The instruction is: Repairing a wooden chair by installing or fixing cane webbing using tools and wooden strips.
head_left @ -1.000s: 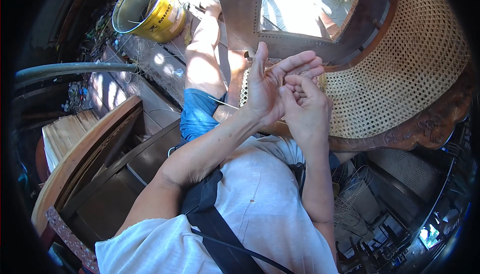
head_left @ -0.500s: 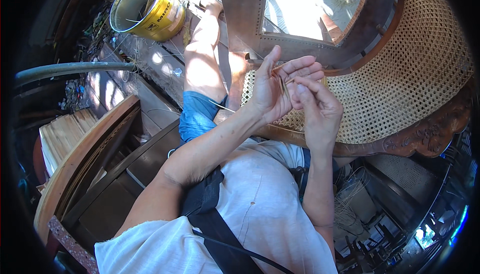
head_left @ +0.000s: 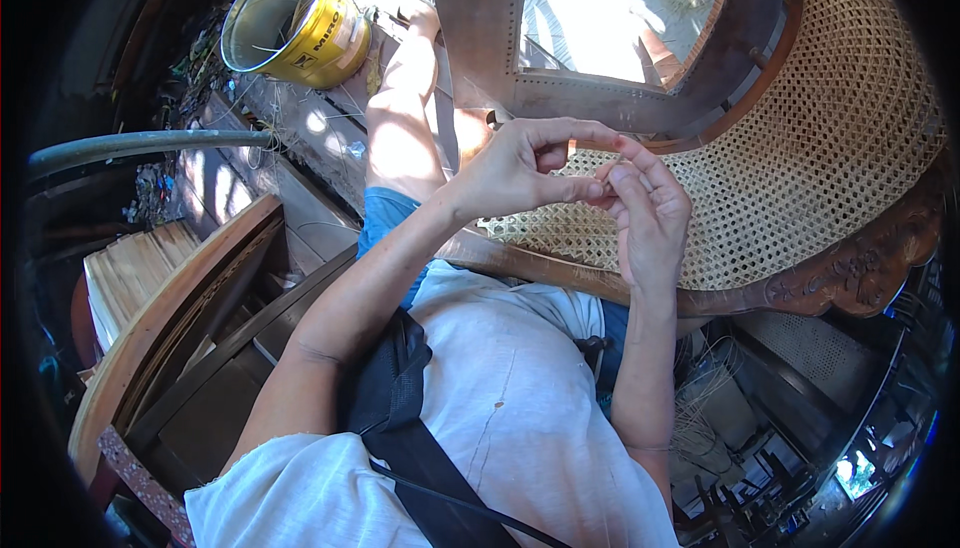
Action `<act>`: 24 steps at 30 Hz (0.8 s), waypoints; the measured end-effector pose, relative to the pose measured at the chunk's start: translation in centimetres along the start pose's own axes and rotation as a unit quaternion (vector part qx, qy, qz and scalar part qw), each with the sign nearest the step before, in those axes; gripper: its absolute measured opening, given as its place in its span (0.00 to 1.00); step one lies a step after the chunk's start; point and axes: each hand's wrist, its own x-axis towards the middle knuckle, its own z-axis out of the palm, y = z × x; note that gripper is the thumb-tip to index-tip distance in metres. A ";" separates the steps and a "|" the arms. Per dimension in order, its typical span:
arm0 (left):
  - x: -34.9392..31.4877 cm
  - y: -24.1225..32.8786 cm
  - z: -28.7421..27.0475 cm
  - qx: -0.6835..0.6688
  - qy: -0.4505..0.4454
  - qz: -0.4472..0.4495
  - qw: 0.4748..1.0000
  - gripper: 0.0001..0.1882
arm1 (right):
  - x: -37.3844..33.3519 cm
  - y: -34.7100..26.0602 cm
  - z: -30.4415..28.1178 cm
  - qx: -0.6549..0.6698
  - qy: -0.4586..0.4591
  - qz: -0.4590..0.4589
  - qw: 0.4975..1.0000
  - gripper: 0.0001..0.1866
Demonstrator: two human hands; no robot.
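Observation:
My left hand (head_left: 535, 166) is held over the near edge of the woven cane panel (head_left: 780, 188). Its index finger reaches across towards my right hand, the thumb points the same way, and the other fingers curl into the palm. Closed in a pinch, my right hand (head_left: 652, 206) meets the left thumb tip. Whatever sits between the fingertips is too small to make out, and the inside of the left palm is hidden. Below both hands runs the wooden rail of the chair frame (head_left: 560, 270), resting across my lap.
Beyond my hands stands the frame's open back section (head_left: 480, 38), edged with small holes. A yellow metal bucket (head_left: 335, 43) with thin strands inside is at the far left. A green-grey pole (head_left: 150, 146) and a curved wooden piece (head_left: 175, 308) lie left; loose cane strands (head_left: 705, 413) hang lower right.
My left hand has turned from palm up, with thin strips lying in it, to palm down with fingers curled. The right hand's fingertips now meet the left thumb.

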 end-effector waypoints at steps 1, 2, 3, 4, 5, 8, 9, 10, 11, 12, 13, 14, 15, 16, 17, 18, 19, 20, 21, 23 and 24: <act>0.0 -0.1 -0.1 0.050 -0.016 0.010 0.999 0.22 | 0.0 0.1 0.0 -0.001 0.000 0.001 1.000 0.14; 0.1 -0.1 -0.1 0.100 -0.031 0.020 0.994 0.20 | 0.1 0.2 0.1 -0.012 -0.003 -0.005 1.000 0.16; 0.1 -0.6 -0.1 0.099 -0.029 0.019 0.994 0.20 | 0.1 0.3 0.2 -0.023 -0.006 -0.011 1.000 0.18; 0.2 -1.3 -0.2 0.103 -0.026 0.045 0.993 0.21 | 0.3 0.5 0.0 -0.024 -0.007 -0.009 1.000 0.18; 0.3 -1.7 -0.2 0.106 -0.025 0.071 0.992 0.22 | 0.4 0.7 -0.3 -0.023 -0.015 -0.009 1.000 0.20; 0.6 -2.1 -0.8 0.129 -0.043 0.079 0.988 0.20 | 1.0 1.2 -1.1 0.024 -0.032 0.019 0.999 0.23; 0.8 -2.4 -0.9 0.126 -0.042 0.078 0.988 0.20 | 1.2 1.3 -1.3 0.073 -0.041 0.044 0.996 0.24; 0.9 -2.8 -0.9 0.143 -0.029 0.099 0.984 0.18 | 1.4 1.5 -1.3 0.071 -0.040 0.047 0.996 0.24; 1.0 -3.0 -1.0 0.161 -0.016 0.121 0.979 0.16 | 1.6 1.7 -1.2 0.091 -0.039 0.050 0.994 0.22; 1.1 -2.6 -1.2 0.191 -0.031 0.106 0.975 0.14 | 1.8 2.0 -1.3 0.110 -0.037 0.054 0.992 0.21; 1.2 -2.9 -1.2 0.189 -0.030 0.104 0.976 0.14 | 2.0 2.3 -1.5 0.110 -0.037 0.057 0.992 0.21; 1.3 -3.3 -1.2 0.218 -0.022 0.117 0.969 0.14 | 2.2 2.7 -1.7 0.065 -0.032 0.053 0.996 0.16; 1.4 -3.8 -1.2 0.247 -0.014 0.129 0.960 0.14 | 2.3 3.1 -1.9 0.021 -0.026 0.050 0.998 0.12; 1.4 -4.2 -1.4 0.246 -0.013 0.126 0.961 0.14 | 2.4 3.5 -1.9 0.021 -0.027 0.053 0.998 0.12; 1.4 -4.7 -1.5 0.277 -0.019 0.117 0.953 0.14 | 2.4 4.0 -2.0 -0.078 -0.024 0.028 0.996 0.08; 1.4 -5.2 -1.6 0.308 -0.026 0.108 0.945 0.13 | 2.5 4.5 -2.1 -0.177 -0.021 0.003 0.984 0.06; 1.2 -5.9 -1.6 0.307 -0.025 0.105 0.946 0.13 | 2.5 5.2 -2.4 -0.177 -0.022 0.007 0.984 0.06; 0.8 -6.5 -1.6 0.316 -0.035 0.090 0.944 0.13 | 2.4 5.8 -2.6 -0.254 -0.035 0.000 0.966 0.06; 0.4 -7.0 -1.5 0.325 -0.045 0.076 0.942 0.12 | 2.3 6.2 -2.8 -0.330 -0.049 -0.007 0.943 0.06; -0.5 -7.7 -0.8 0.315 -0.051 0.030 0.947 0.11 | 2.1 6.9 -3.4 -0.376 -0.076 -0.013 0.923 0.07; -0.9 -8.7 -0.6 0.308 -0.049 0.020 0.950 0.11 | 2.2 8.0 -4.1 -0.370 -0.093 0.023 0.924 0.07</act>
